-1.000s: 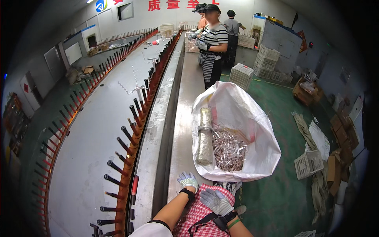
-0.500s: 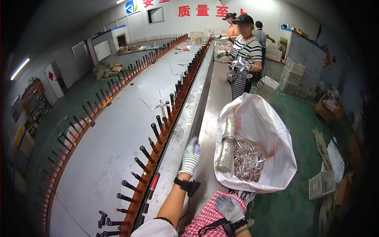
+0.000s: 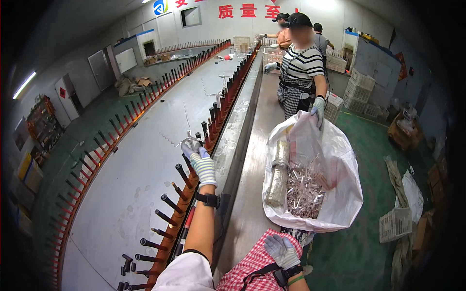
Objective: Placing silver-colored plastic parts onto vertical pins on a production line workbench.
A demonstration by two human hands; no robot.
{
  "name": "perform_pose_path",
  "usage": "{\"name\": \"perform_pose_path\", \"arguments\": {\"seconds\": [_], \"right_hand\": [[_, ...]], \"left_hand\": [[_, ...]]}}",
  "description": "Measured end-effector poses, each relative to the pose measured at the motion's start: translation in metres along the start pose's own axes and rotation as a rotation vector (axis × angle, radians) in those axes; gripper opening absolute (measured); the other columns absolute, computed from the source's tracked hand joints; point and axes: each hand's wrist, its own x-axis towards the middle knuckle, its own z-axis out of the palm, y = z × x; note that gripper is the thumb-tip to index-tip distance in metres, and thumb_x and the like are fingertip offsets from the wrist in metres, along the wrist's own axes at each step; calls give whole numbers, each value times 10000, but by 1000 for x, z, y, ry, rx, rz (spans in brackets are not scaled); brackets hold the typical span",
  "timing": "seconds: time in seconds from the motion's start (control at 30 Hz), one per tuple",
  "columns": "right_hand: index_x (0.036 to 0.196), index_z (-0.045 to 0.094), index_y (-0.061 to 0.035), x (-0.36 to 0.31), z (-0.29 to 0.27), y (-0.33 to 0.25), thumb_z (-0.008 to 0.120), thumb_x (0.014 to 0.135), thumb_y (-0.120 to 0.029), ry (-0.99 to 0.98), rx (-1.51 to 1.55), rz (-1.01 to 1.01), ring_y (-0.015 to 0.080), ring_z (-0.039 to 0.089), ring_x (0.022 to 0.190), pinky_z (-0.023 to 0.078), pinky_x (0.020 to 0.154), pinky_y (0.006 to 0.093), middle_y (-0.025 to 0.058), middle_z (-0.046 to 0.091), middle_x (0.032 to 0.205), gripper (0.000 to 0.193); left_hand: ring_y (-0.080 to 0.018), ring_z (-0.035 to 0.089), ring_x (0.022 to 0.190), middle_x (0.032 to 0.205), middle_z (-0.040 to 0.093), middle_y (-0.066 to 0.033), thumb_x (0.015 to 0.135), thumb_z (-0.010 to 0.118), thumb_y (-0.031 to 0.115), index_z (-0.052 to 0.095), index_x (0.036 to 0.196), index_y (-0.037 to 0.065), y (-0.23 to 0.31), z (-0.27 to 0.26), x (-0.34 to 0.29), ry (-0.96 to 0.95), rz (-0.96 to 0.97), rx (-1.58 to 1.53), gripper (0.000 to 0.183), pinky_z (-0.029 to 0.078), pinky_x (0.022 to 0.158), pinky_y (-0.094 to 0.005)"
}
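My left hand (image 3: 200, 162), in a striped white glove, reaches over the row of black-tipped pegs. Its fingers close around the base of a clear branched piece (image 3: 189, 137) with thin wavy arms, beside a peg. Low in front of my red checked apron (image 3: 245, 259), my right hand (image 3: 281, 251) rests gloved, fingers stretched out, holding nothing. Just beyond it stands an open white woven sack (image 3: 340, 203), containing many small clear pieces (image 3: 305, 196) and a long wrapped roll (image 3: 278, 182). A co-worker's gloved hand (image 3: 318, 107) grips the sack's far rim.
Pegs line both edges of the long grey table (image 3: 116, 208). A metal ledge (image 3: 247, 194) runs along my side. Another clear branched piece (image 3: 217, 101) stands farther along the row. People work beyond the sack; white crates (image 3: 359, 89) are stacked at right, and a basket (image 3: 395, 225) lies on the green floor.
My left hand has moved forward and left from the ledge to the clear branched piece, and the pegs have shifted slightly. The co-worker's hand, earlier holding clear pieces, is now at the sack's rim.
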Motion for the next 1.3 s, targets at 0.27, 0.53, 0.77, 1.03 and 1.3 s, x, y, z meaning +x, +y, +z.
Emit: {"name": "perform_pose_path", "arguments": {"seconds": [0.27,0.53,0.77,1.03,1.3], "right_hand": [[1099,516,21,5,-5,9,560,836,-284,11,26,24,348,477,1112,343,1002,483,206,531,1143,406],[1093,519,19,-2,-3,-4,577,824,-279,30,55,13,347,475,1114,335,1008,487,207,524,1154,406],[1071,535,24,5,-14,12,570,827,-288,30,20,6,349,481,1109,345,1001,487,215,526,1148,397],[1112,515,27,6,-26,-1,548,843,-278,44,23,-19,343,477,1111,339,1006,474,199,528,1150,409],[1078,540,23,8,-20,24,563,832,-288,23,18,18,346,480,1112,341,1004,486,214,528,1149,397]], "left_hand": [[-91,460,677,794,525,7,828,462,-27,531,978,21,-38,-24,26,119,-315,-385,172,414,646,-227],[-114,588,681,790,606,-84,863,531,79,496,1105,30,94,-35,19,-97,-437,-681,249,491,551,-220],[-110,504,729,868,587,-18,824,611,171,534,1094,16,-5,19,27,-135,-290,-397,321,413,655,-243],[-355,529,1013,1119,539,-250,875,490,274,444,1193,-54,-10,64,24,-117,-442,260,459,426,836,-346],[-336,539,1022,1179,515,-219,865,504,154,314,1278,-55,-63,46,46,96,-214,116,500,429,848,-341]]}}
